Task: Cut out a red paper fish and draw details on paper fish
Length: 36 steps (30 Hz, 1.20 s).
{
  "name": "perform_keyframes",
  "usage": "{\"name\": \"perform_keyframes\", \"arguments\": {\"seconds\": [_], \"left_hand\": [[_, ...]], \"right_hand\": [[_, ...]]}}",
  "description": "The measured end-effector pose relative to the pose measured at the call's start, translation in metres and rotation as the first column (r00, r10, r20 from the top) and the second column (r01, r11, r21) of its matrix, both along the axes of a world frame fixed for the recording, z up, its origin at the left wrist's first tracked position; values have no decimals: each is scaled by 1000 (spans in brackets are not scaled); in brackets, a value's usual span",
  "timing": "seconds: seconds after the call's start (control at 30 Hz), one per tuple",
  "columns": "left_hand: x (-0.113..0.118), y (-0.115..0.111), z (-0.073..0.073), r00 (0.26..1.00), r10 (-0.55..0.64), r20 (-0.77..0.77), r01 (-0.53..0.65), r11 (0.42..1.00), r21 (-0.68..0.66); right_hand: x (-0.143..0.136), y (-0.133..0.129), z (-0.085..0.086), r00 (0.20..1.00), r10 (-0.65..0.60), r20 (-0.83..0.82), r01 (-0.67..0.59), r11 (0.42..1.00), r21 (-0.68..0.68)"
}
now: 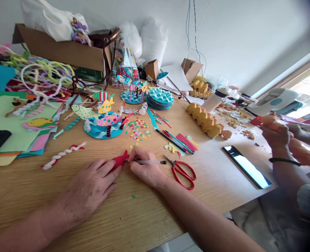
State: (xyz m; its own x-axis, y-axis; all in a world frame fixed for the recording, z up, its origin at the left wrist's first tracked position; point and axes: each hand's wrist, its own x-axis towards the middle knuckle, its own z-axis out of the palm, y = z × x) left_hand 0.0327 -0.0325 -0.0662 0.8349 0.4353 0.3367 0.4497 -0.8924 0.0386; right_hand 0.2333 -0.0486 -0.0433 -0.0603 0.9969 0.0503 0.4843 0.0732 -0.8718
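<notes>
A small red paper fish lies on the wooden table, partly covered by my fingers. My left hand rests flat with its fingers stretched over the fish, pressing it to the tabletop. In my right hand a pen is gripped, its tip at the fish's tail end. Red-handled scissors lie just right of my right hand. Left of my hands is a white twisted pipe cleaner with red paper. Behind them stands a blue wavy base carrying several paper fish.
Confetti dots, pens and paper scraps spread beyond my hands. A phone lies at right, near another person's hands holding egg-carton pieces. Coloured paper sheets and pipe cleaners pile up left. A cardboard box stands behind.
</notes>
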Motion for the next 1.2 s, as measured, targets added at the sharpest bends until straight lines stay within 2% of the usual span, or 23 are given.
{"name": "perform_keyframes", "arguments": {"seconds": [0.17,0.33,0.5,0.93,1.2], "left_hand": [[-1,0,-2,1000,20,-19,-20,1000,-19],[-1,0,-3,1000,12,-8,-12,1000,-28],[-1,0,-2,1000,19,-19,-19,999,-28],[0,-1,0,1000,13,3,-13,1000,-15],[1,-1,0,1000,24,-5,-24,1000,-5]], "right_hand": [[1,0,2,1000,-4,-25,3,1000,-10],[4,2,1,991,-79,-109,74,996,-52],[4,2,-2,996,-24,-84,26,999,20],[4,2,-3,999,12,-48,-10,999,47],[1,1,-1,1000,-5,-13,5,1000,13]]}}
